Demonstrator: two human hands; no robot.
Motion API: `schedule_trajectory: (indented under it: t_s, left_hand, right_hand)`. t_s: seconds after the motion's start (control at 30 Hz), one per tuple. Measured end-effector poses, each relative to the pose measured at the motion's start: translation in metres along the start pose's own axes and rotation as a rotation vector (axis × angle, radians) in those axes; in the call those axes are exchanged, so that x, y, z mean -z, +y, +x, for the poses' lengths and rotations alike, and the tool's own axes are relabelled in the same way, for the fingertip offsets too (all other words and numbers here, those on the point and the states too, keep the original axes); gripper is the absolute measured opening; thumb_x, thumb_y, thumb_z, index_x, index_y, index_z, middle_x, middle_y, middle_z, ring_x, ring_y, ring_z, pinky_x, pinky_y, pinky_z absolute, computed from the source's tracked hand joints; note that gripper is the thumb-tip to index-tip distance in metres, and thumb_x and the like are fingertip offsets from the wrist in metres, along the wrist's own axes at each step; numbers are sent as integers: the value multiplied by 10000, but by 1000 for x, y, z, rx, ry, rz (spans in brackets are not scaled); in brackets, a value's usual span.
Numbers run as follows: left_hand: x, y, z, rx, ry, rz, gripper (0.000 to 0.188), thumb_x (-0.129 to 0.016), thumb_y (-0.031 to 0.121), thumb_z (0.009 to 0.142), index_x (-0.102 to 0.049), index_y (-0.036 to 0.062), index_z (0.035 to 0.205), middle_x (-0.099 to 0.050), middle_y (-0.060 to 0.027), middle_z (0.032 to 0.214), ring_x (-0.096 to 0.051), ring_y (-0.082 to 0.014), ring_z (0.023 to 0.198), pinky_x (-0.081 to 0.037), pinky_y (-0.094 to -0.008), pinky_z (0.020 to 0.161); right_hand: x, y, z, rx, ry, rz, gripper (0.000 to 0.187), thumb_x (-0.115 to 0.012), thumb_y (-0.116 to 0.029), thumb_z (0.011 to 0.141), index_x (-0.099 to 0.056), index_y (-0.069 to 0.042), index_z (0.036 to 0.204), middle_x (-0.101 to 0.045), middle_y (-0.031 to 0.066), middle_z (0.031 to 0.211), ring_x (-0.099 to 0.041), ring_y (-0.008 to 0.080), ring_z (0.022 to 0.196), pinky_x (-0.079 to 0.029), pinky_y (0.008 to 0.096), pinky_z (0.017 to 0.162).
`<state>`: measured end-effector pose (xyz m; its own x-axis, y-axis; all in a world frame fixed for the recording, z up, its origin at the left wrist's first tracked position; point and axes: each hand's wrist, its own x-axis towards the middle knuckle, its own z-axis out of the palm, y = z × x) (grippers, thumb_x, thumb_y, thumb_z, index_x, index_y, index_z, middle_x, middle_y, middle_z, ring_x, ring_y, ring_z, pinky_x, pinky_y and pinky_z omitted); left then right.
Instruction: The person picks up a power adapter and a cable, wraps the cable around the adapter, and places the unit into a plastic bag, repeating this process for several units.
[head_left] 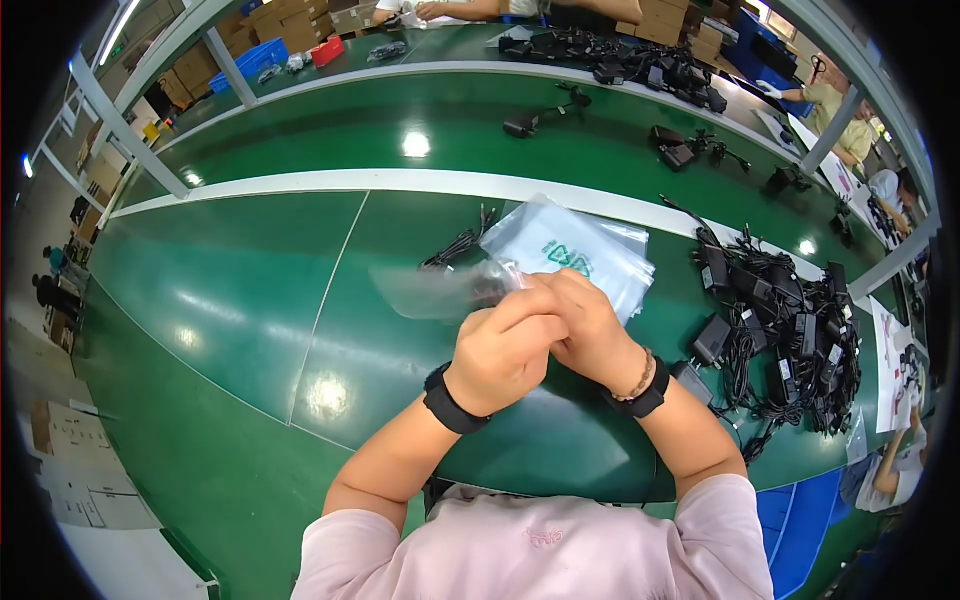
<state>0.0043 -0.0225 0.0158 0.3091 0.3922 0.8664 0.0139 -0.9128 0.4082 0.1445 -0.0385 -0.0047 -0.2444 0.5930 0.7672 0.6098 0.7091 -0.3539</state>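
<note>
Over the middle of the table both hands meet, fingers closed at the edge of a clear plastic bag [425,292]. My left hand [505,352] is curled and touches my right hand [592,325], which pinches beside it; the fingertips are partly hidden. The bag stretches out to the left, blurred, with something dark showing at its right end that I cannot make out. Just behind the hands lies a stack of clear plastic bags [590,240] with green print. A coiled black cable [455,248] rests to the left of that stack.
A large heap of black power adapters [780,325] with cables covers the table's right side. Beyond a white ledge [420,182] runs a green conveyor belt [340,130] carrying a few adapters [690,150]. Metal posts [125,135] frame the bench. Other people sit across and to the right.
</note>
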Motion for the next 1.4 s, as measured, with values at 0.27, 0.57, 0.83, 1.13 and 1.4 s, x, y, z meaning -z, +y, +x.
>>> schedule_trajectory:
  t_s: [0.27, 0.57, 0.83, 1.13, 1.4]
  left_hand:
    - [-5, -5, 0, 246, -94, -4, 141, -611, -4, 763, -584, 44, 893, -588, -123, 974, -576, -183, 717, -484, -312, 573]
    - [-24, -43, -19, 970, 338, -984, 444, -544, 323, 896, -432, -1, 1178, -504, -71, 1158, -490, -142, 1019, -427, -281, 830]
    - [-52, -20, -48, 1107, 234, -1096, 411, -507, 349, 909, -471, 51, 1189, -581, -71, 1070, -579, -134, 925, -477, -264, 763]
    - [38, -78, -18, 864, 0, -281, 447, -731, 218, 744, -547, 12, 1095, -623, -46, 896, -591, -115, 738, -480, -262, 652]
    - [-6, -49, -27, 1161, 85, -1041, 395, -652, 175, 824, -499, 29, 1158, -567, -32, 1053, -543, -118, 922, -453, -277, 779]
  right_hand:
    - [8, 24, -2, -1153, -132, 785, 284, -606, -163, 811, -568, -30, 1059, -614, 34, 888, -563, 139, 731, -453, 286, 645]
    - [-20, 9, -9, -1052, 225, 1053, 321, -630, -196, 839, -552, -15, 1092, -607, 8, 939, -548, 82, 830, -449, 248, 760]
    - [-23, -4, -3, -876, 403, 820, 319, -615, -154, 844, -540, -2, 1115, -601, 15, 970, -538, 84, 882, -437, 238, 791]
    - [6, 23, -9, -919, 208, 874, 316, -614, -130, 837, -552, 1, 1117, -601, 13, 983, -535, 78, 875, -430, 238, 799]
    - [-7, 7, -14, -680, 96, 461, 353, -585, -121, 837, -521, 29, 1150, -580, 71, 1044, -522, 147, 947, -414, 286, 843]
